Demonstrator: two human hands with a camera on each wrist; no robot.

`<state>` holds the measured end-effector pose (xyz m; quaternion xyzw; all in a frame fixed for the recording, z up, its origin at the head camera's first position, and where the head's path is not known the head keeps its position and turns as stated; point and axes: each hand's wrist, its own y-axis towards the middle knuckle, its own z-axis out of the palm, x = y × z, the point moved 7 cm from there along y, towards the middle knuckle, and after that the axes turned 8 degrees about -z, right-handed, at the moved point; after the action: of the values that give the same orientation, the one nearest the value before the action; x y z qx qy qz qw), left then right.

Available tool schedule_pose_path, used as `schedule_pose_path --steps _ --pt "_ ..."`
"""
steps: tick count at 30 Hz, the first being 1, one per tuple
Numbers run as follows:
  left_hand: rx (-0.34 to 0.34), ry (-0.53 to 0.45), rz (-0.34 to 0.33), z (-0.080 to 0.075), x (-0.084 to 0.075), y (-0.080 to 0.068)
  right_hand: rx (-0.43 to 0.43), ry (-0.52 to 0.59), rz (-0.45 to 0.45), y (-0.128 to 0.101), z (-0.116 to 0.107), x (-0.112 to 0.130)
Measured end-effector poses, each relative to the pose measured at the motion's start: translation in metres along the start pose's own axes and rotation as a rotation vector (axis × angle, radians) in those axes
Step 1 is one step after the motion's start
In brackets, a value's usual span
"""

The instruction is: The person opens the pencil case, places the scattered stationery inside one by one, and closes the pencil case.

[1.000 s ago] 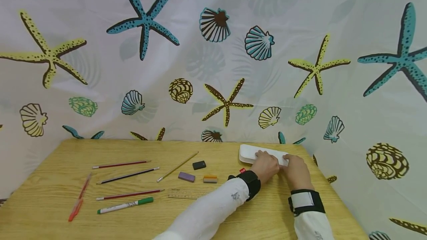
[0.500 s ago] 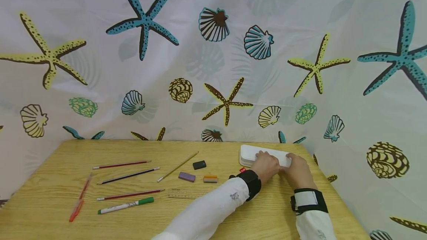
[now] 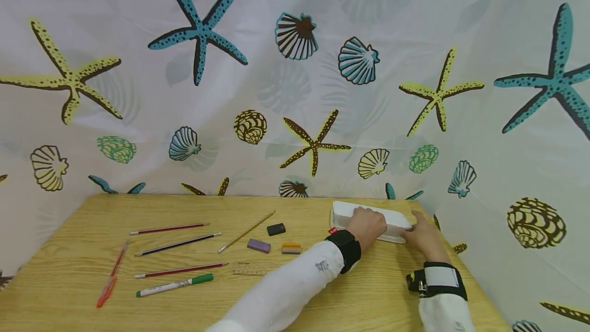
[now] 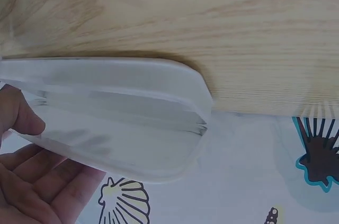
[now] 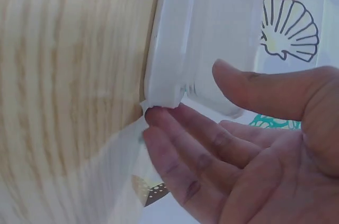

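A white pencil case (image 3: 343,214) lies near the back right of the table, its lid partly raised. In the left wrist view the lid (image 4: 122,147) tilts away from the base (image 4: 116,75). My left hand (image 3: 367,227) holds the lid's edge, thumb on the inner side and fingers behind. My right hand (image 3: 426,238) is at the case's right end, thumb spread apart from the fingers. In the right wrist view its fingertips (image 5: 159,118) lie against or close beside the case's end; contact is hard to tell.
Several pencils (image 3: 177,244), a red pen (image 3: 112,275) and a green-capped marker (image 3: 172,286) lie on the left. A black eraser (image 3: 276,229), a purple eraser (image 3: 259,245), an orange-and-grey block (image 3: 291,248) and a clear ruler (image 3: 249,269) are mid-table. A patterned curtain (image 3: 258,86) stands behind.
The pencil case's lid has come up from the base, with my left hand on it. My right hand has shifted to the right, off the top of the case toward its end.
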<state>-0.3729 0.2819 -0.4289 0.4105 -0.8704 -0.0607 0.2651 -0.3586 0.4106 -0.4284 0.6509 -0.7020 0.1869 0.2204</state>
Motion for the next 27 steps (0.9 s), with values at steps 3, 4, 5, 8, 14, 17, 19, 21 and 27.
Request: schedule_pose_path --steps 3,4,5,8,14,17,19,21,27 --pt "0.004 -0.029 -0.009 -0.005 0.006 0.001 0.011 0.012 0.013 0.0 0.0 -0.003" --pt "0.001 -0.033 -0.01 -0.007 0.008 0.001 0.011 0.012 0.015 0.0 0.0 -0.004" --pt "-0.001 -0.04 -0.012 -0.008 0.01 0.001 0.009 0.007 0.017 0.0 0.001 -0.004" --pt "-0.014 -0.061 -0.009 -0.011 0.014 0.001 -0.026 -0.021 0.008 -0.001 0.0 -0.002" --pt "0.022 -0.142 -0.024 -0.012 0.022 0.0 -0.105 -0.038 0.0 -0.006 0.002 0.001" --pt "0.017 -0.146 -0.071 -0.016 0.03 0.0 -0.107 -0.04 0.018 -0.008 0.004 0.001" --pt "0.0 -0.123 -0.117 -0.019 0.037 0.0 -0.105 -0.048 0.022 -0.008 0.005 0.0" --pt "-0.019 -0.127 -0.177 -0.022 0.046 -0.001 -0.104 -0.059 0.026 -0.008 0.006 0.001" --pt "-0.037 -0.27 -0.319 -0.019 0.068 -0.004 -0.101 -0.05 0.052 -0.008 0.008 0.001"
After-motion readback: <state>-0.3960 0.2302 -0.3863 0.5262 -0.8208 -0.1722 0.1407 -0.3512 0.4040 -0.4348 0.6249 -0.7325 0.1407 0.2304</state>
